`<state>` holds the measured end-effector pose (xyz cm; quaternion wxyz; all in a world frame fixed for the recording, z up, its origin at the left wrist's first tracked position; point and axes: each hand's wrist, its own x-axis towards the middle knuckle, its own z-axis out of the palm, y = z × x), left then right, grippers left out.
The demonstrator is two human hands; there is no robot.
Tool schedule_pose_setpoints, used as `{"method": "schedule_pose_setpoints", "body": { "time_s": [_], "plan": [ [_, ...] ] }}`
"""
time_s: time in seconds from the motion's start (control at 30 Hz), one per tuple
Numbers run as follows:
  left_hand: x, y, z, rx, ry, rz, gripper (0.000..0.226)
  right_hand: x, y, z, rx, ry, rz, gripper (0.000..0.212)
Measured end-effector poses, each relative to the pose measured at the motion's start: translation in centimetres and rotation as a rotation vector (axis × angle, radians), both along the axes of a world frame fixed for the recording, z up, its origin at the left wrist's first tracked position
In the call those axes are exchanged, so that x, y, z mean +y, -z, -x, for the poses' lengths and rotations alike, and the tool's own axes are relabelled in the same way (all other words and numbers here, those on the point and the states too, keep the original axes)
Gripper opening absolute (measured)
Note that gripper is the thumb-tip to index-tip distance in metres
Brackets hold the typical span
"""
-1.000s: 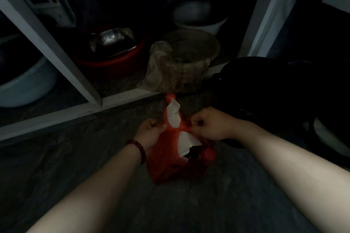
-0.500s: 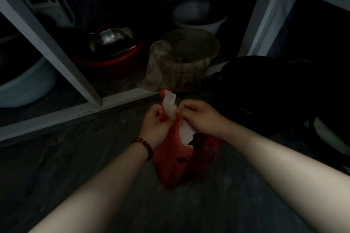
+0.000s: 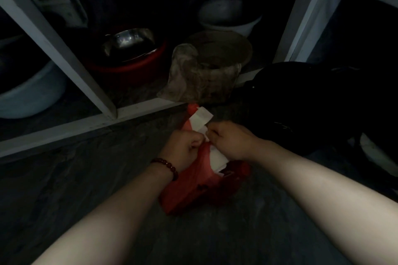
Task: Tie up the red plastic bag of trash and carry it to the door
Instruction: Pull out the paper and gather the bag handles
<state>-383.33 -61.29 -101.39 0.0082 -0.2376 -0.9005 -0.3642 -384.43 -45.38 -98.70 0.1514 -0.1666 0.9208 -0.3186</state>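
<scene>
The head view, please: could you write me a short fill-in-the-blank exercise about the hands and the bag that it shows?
The left hand and the right hand both grip the top of a plastic bag whose colour is ____.
The bead bracelet is worn on the ____ wrist.
The paper sticking out of the bag's mouth is ____.
Missing words: red; left; white.
</scene>
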Motion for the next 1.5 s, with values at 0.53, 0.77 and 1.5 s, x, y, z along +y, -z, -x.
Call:
{"method": "schedule_pose_setpoints", "body": {
  "time_s": [0.53,0.77,1.5],
  "plan": [
    [0.5,-0.3,0.1,-0.276,-0.274,-0.245,0.046,1.5,0.6,0.1,-0.216,0.195,0.253,0.040],
    [1.8,-2.1,-0.3,-0.344,-0.235,-0.470,0.027,0.4,0.3,0.4,-0.240,0.279,0.481,0.028],
    [1.3,0.5,-1.0,-0.104,-0.238,0.094,0.019,0.6,1.2,0.5,-0.052,0.322,0.462,0.018]
  ]
}}
